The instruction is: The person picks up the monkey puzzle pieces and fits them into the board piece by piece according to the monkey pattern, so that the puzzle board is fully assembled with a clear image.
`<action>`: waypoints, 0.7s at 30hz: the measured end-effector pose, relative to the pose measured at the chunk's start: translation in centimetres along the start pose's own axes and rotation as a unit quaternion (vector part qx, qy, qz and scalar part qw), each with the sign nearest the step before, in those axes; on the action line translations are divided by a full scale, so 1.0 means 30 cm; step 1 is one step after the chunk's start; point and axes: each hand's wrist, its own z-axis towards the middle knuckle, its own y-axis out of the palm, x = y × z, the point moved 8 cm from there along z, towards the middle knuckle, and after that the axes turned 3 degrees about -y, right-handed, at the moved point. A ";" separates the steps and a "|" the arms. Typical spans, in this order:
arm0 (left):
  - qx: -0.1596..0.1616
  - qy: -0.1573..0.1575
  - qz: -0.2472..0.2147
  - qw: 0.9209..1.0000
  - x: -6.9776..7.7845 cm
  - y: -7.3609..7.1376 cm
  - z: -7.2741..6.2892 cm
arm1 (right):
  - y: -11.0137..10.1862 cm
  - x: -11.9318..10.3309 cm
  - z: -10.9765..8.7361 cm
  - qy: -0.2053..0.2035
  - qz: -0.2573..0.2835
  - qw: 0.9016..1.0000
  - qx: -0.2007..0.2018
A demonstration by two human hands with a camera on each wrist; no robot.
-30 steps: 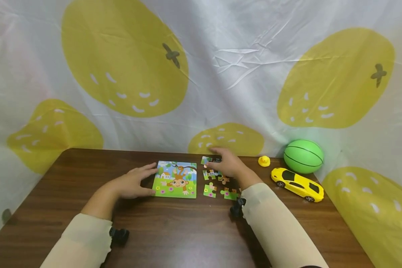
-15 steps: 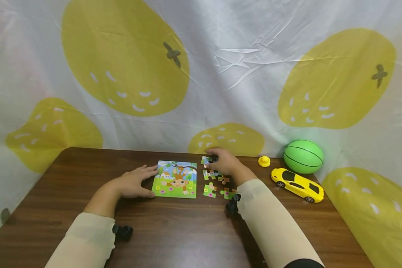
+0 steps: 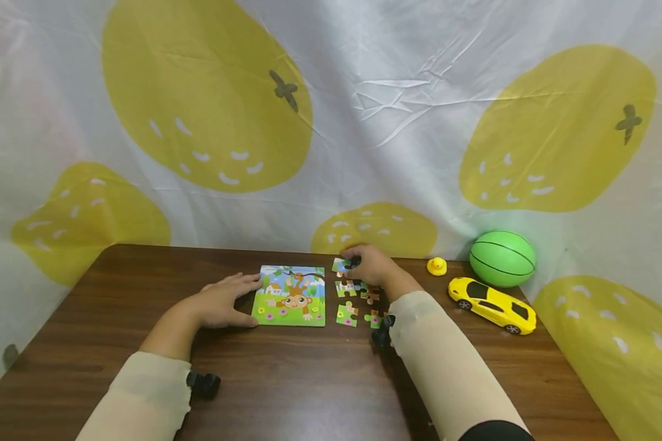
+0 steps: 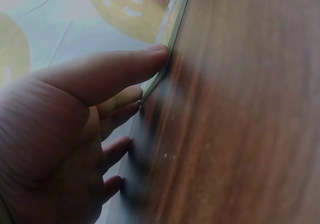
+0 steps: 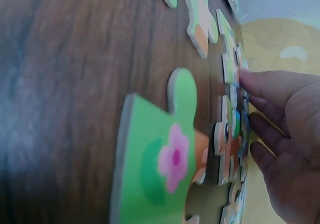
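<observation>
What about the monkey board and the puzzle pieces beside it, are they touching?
Apart: the head view shows a strip of table between board and pieces.

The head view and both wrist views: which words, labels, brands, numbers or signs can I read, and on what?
None readable.
Square green-and-blue monkey picture board: any fine print is too small.
Flat, colourful interlocking puzzle pieces: pictures only where visible.
Glossy yellow toy car: any badge is too small.
Round green ball with black lines: no lettering visible.
White, yellow-fruit-patterned cloth: drawings only.
</observation>
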 end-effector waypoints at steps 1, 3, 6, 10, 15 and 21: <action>0.000 -0.001 0.002 1.000 0.000 0.001 -0.001 | 0.002 -0.004 -0.001 -0.002 -0.002 1.000 -0.001; 0.000 -0.006 0.004 1.000 -0.002 0.002 -0.003 | 0.005 -0.012 0.000 -0.004 -0.007 1.000 -0.002; 0.000 -0.009 0.008 1.000 -0.001 0.003 -0.005 | 0.008 -0.021 0.000 -0.002 -0.016 1.000 -0.005; -0.001 -0.008 0.002 1.000 0.004 0.006 -0.002 | 0.004 -0.034 -0.005 -0.005 -0.019 1.000 -0.004; 0.001 -0.010 -0.002 1.000 0.007 0.009 0.004 | -0.009 -0.091 -0.011 -0.053 -0.014 0.998 0.009; 0.003 -0.013 0.004 1.000 0.004 0.008 0.012 | 0.004 -0.189 -0.012 -0.114 -0.017 0.993 0.018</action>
